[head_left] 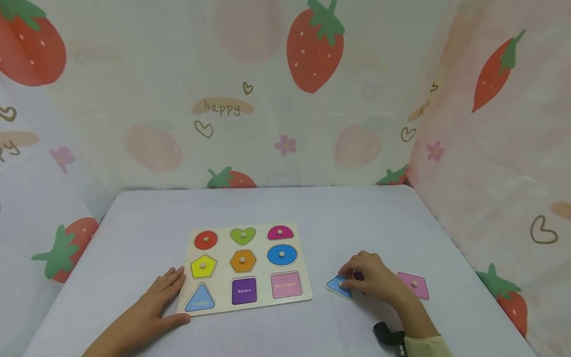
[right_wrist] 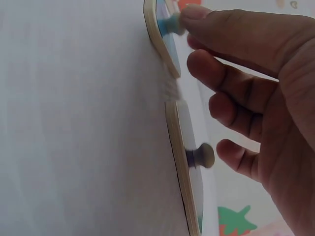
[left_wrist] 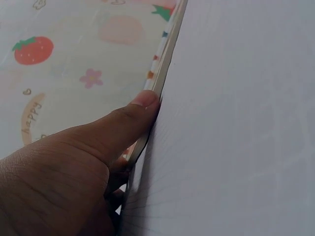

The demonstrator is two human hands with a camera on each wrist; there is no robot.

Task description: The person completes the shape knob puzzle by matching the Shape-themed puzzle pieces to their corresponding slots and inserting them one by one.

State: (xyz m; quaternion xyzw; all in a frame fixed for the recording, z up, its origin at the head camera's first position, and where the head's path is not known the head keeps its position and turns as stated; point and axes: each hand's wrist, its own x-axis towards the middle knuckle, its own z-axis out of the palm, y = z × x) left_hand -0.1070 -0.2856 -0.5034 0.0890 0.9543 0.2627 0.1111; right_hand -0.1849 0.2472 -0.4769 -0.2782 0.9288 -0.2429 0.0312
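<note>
A wooden peg puzzle board lies on the table, its left edge by my left hand. That hand's fingers lie fairly straight along the edge, and its thumb rests at the near corner. Over to the right, my right hand pinches the knob of a blue triangle piece. A purple piece shows beneath that hand, mostly hidden. Just right of the wrist lies a pink rectangular piece with its own knob.
Six knobbed shapes, including a red circle and a blue oval, fill the board's upper rows. Its bottom row shows printed triangle, square and rectangle spaces. A black strap device sits by the right wrist. Strawberry-print curtains surround the white table.
</note>
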